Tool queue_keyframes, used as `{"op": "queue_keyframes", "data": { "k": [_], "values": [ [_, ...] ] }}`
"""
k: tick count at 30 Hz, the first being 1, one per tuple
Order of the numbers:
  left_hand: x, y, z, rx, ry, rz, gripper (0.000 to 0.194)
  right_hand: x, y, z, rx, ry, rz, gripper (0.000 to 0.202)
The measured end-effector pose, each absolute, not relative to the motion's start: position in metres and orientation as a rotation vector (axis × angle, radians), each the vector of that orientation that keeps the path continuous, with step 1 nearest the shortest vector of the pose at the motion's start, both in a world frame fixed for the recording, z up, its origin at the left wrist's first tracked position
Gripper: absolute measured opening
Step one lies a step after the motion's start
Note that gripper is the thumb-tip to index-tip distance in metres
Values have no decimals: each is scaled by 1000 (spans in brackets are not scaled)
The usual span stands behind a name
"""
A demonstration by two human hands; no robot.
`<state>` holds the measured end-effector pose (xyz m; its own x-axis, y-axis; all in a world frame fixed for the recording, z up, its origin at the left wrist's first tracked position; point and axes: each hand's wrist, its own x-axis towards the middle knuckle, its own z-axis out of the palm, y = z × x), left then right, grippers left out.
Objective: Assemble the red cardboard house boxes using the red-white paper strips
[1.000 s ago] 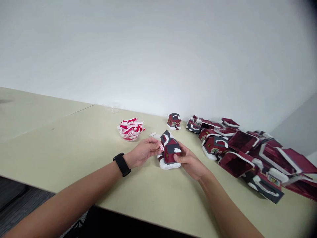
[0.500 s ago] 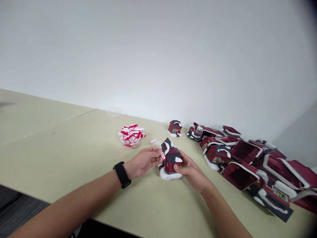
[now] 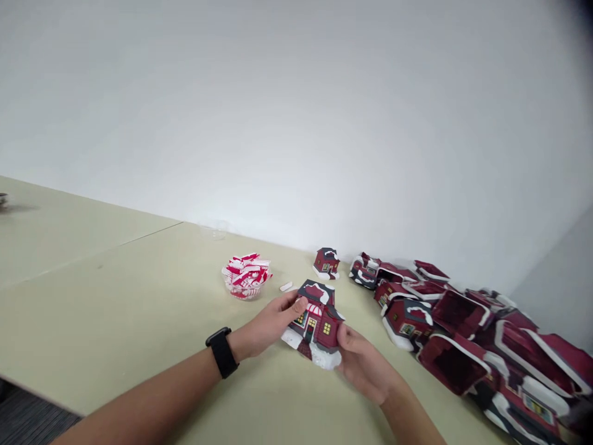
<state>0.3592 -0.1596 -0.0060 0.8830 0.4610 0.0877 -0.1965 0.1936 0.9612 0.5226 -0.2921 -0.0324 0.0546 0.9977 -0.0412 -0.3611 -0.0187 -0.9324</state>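
A small dark red model house (image 3: pixel 319 321) with a grey, snow-edged roof and a white snowy base is held between my two hands, its front turned toward me. Above its door sits a red-and-white striped awning (image 3: pixel 314 309). My left hand (image 3: pixel 271 321), wearing a black watch at the wrist, grips the house's left side, the thumb beside the awning's left end. Around the right wall and base closes my right hand (image 3: pixel 365 361), thumb in front. Its other fingers are mostly hidden behind the house.
A clear bowl (image 3: pixel 245 293) heaped with red-and-white striped pieces stands to the left. One loose striped piece (image 3: pixel 286 286) lies behind my left hand. Another model house (image 3: pixel 327 264) stands near the wall. Several dark red house shells (image 3: pixel 458 315) are piled at the right.
The house has turned so its front with windows and door faces me. The striped piece from my left fingers now sits above the door, and my left hand has moved onto the house.
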Motion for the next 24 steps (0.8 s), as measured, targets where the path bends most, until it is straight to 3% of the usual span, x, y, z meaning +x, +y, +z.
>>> {"op": "queue_keyframes", "data": {
  "k": [6, 11, 24],
  "values": [
    [361, -154, -13, 1503, 341, 655, 59, 513, -282, -31, -1042, -924, 1088, 72],
    [363, -156, -21, 1672, 277, 626, 56, 514, -277, -35, -1141, -971, 946, 63],
    [360, -165, -18, 1805, 228, 685, 57, 517, -277, -34, -1060, -1075, 867, 59]
  ]
}}
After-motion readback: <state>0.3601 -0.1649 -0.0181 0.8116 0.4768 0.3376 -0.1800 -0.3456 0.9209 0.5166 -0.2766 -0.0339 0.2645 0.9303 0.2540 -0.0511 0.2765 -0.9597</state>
